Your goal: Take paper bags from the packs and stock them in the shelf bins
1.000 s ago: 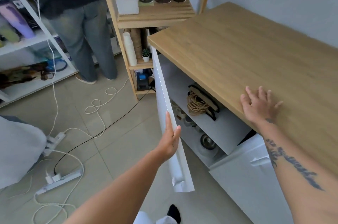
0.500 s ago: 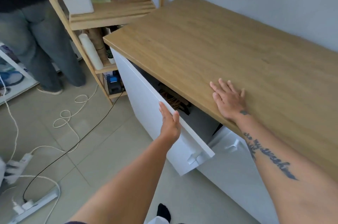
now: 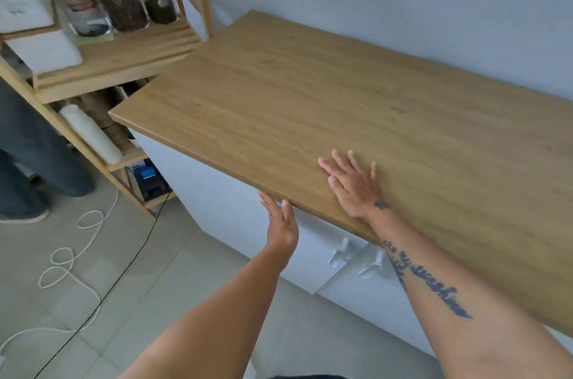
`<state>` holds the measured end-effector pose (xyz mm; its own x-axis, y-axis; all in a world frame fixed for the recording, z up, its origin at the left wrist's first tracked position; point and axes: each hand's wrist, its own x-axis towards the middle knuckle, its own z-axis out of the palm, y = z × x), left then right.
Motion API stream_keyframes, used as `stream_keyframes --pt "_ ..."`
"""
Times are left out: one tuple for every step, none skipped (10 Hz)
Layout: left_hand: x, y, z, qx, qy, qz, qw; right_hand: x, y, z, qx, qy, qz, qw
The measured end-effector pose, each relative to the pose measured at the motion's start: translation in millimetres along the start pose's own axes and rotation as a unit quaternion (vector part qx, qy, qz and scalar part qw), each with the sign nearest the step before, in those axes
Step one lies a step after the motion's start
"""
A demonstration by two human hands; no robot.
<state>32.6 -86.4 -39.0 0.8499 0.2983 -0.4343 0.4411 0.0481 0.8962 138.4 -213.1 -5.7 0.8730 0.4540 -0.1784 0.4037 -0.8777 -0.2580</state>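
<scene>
No paper bags or packs are in view. My left hand (image 3: 280, 223) is flat, fingers apart, pressed against the white cabinet door (image 3: 235, 208), which sits flush under the wooden counter top (image 3: 341, 106). My right hand (image 3: 353, 182) lies palm down and spread on the counter near its front edge, holding nothing. A wooden shelf unit (image 3: 124, 53) stands to the left of the counter.
Three glass jars (image 3: 117, 0) and white boxes (image 3: 43, 50) sit on the shelf unit, with a white roll (image 3: 90, 134) and a blue device (image 3: 148, 180) lower down. A person's legs (image 3: 28, 161) stand at far left. Cables (image 3: 77, 254) trail over the tiled floor.
The cabinet door has swung from wide open to shut, pushed by my left hand. The view has shifted right and up; my right hand stays flat on the counter.
</scene>
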Motion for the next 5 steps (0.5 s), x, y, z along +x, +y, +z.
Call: stream_keyframes --pt "1 0 0 -0.005 -0.008 -0.012 1.0 0 0 0 -0.005 0.001 0.003 1.0" --pt "2 -2 -5 0.01 -0.033 -0.011 0.999 0 0 1 -0.012 0.005 0.005 1.0" --pt "2 -3 -15 0.044 -0.064 -0.011 0.997 -1 -1 0 -0.003 0.002 0.011 1.0" --pt "-2 -6 -31 0.108 -0.076 0.007 0.991 -2 -2 3 -0.019 0.017 0.021 0.999" --pt "-11 -10 -49 0.189 0.021 0.058 0.98 -12 -5 5 0.014 0.07 0.049 0.996"
